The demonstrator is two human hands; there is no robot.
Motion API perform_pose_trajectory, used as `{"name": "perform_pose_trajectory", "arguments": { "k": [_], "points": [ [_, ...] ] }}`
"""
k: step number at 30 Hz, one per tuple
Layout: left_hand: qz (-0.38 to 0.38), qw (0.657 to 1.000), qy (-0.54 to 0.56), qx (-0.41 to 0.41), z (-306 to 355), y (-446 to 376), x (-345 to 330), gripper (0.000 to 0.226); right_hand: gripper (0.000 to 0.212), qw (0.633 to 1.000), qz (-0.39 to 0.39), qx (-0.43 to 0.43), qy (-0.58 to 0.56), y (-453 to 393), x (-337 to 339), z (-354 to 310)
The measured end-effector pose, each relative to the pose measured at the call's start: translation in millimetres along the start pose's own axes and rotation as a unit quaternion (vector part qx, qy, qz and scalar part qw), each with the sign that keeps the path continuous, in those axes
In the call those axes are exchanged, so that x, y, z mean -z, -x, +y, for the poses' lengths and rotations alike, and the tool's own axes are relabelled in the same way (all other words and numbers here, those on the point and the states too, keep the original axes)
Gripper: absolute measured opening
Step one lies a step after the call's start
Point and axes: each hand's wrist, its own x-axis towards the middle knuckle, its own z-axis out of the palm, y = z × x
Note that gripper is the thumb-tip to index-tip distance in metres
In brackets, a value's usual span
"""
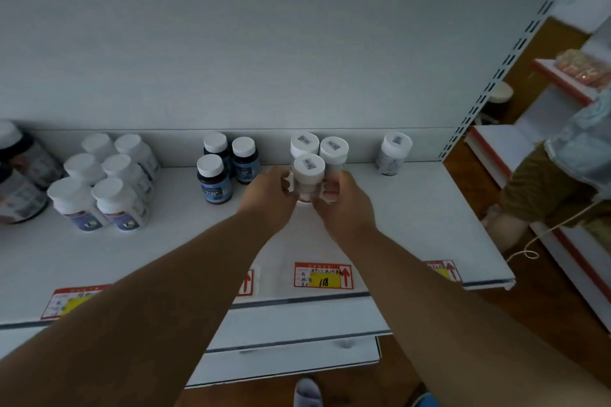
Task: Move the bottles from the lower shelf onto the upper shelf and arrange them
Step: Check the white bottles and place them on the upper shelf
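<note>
On the upper shelf point(413, 225) stands a white-capped bottle point(309, 172), held from both sides. My left hand point(271, 195) grips its left side and my right hand point(344, 201) grips its right side. Two matching white bottles, one point(303, 143) and another point(334, 149), stand right behind it against the back wall. A lone white bottle point(393, 154) stands further right. The lower shelf point(297, 324) shows below my arms with no bottle visible on it.
Three dark bottles point(215, 178) stand left of my hands, and several white bottles point(109, 182) sit further left. Large dark jars point(20, 175) are at the far left. Price tags point(323, 275) line the shelf edge. A person point(562, 182) stands at right.
</note>
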Motion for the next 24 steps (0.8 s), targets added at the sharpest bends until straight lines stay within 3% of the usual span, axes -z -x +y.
{"name": "perform_pose_trajectory", "arguments": {
  "k": [13,17,24],
  "points": [
    [0.004,0.988,0.071,-0.141,-84,116,93,0.032,0.032,0.994,0.089,-0.003,-0.06,132,-56,-101],
    [0.03,0.984,0.083,-0.154,-126,154,123,0.031,0.034,0.994,0.068,0.027,-0.081,175,-84,-139],
    [0.096,0.989,0.093,-0.064,-201,226,157,0.03,0.031,0.985,-0.037,0.12,-0.12,225,-134,-177]
  ]
}}
